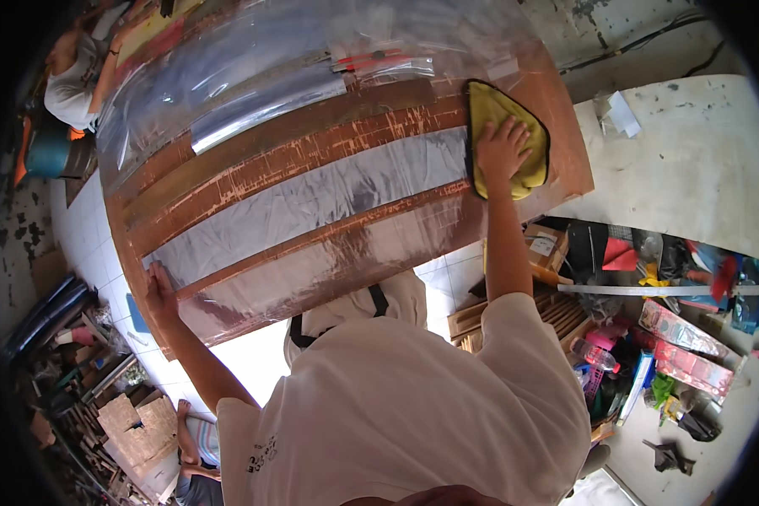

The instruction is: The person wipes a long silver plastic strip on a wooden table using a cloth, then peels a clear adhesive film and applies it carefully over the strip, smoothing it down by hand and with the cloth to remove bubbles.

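Note:
A long strip of shiny silvery film (329, 207) lies wrinkled across a worn brown table (557, 126). Flat on a yellow-green cloth with a dark border (531, 173), my right hand (503, 152) presses at the strip's right end, its fingers spread. My left hand (160, 293) rests at the left end of the strip, by the table's near left corner. Its fingers look stretched out against the film's edge, though they are seen partly from the side. Towards the far side, a narrow reflective sheet (270, 110) lies beside large clear plastic sheeting (228, 51).
A red-handled tool (375, 61) sits on the far plastic. To the right is a pale worn board (683, 152); below it are a cardboard box (548, 246) and a plastic bottle (594, 354). Wood scraps (139, 430) pile at lower left. Other people are at upper left and lower left.

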Demonstrator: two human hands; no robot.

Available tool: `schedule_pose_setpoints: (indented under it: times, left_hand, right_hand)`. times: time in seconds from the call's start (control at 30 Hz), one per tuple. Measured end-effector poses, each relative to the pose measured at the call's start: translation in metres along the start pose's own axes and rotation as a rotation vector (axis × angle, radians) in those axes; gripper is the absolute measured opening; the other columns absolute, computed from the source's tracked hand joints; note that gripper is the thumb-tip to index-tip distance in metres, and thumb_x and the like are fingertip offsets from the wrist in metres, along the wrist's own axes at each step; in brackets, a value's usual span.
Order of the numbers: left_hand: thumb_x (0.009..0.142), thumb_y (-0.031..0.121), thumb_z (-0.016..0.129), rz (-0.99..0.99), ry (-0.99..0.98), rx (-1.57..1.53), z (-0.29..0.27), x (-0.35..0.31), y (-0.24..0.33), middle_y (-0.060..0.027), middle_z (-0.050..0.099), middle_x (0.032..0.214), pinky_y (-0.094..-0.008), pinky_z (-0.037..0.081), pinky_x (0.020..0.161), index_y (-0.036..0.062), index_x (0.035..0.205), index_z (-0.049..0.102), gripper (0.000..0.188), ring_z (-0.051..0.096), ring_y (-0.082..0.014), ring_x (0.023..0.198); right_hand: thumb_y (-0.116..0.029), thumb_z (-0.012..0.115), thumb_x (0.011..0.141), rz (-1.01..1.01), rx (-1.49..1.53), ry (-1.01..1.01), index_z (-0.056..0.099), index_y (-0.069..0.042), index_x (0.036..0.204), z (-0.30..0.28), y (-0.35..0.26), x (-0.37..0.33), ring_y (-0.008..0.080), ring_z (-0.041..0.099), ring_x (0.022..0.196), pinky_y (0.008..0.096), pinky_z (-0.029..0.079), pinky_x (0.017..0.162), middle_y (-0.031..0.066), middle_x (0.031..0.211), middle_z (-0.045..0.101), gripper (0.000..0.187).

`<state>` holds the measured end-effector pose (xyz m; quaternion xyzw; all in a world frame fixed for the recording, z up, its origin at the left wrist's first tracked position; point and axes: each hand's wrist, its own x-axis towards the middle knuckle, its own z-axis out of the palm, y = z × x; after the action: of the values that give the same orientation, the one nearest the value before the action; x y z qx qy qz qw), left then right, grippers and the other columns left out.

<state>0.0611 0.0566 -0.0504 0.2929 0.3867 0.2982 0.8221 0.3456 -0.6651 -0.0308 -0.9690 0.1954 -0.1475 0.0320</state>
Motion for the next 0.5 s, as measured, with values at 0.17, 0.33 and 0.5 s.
schedule_pose_setpoints:
  times: [0.17,0.33,0.5]
  left_hand:
    - [0.096,-0.003,0.043,-0.005,-0.090,0.007,-0.013,0.004,0.004,-0.0227,0.039,0.144,-0.0417,0.035,0.116,-0.0120,0.138,0.033,0.044,0.037,-0.0321,0.137]
    - [0.096,-0.001,0.045,0.018,-0.081,0.079,0.008,-0.008,-0.005,-0.0232,0.043,0.140,-0.0407,0.037,0.113,-0.0132,0.135,0.035,0.042,0.041,-0.0311,0.134]
    - [0.096,0.000,0.044,0.045,-0.067,0.046,0.003,-0.025,0.001,-0.0232,0.042,0.142,-0.0417,0.037,0.113,-0.0120,0.135,0.036,0.041,0.040,-0.0316,0.135]
  right_hand:
    - [-0.049,0.026,0.099,0.091,0.085,-0.059,0.026,-0.004,0.150,0.009,0.020,0.027,0.0351,0.019,0.146,0.0528,0.015,0.116,0.0197,0.157,0.022,0.068]
    - [-0.047,0.027,0.100,-0.012,0.021,-0.055,0.026,-0.004,0.150,0.004,0.000,-0.018,0.0355,0.019,0.145,0.0520,0.015,0.117,0.0189,0.156,0.024,0.066]
    - [-0.041,0.037,0.098,-0.042,-0.034,0.057,0.039,-0.002,0.142,0.011,0.013,0.014,0.0379,0.033,0.139,0.0527,0.028,0.112,0.0223,0.149,0.035,0.059]
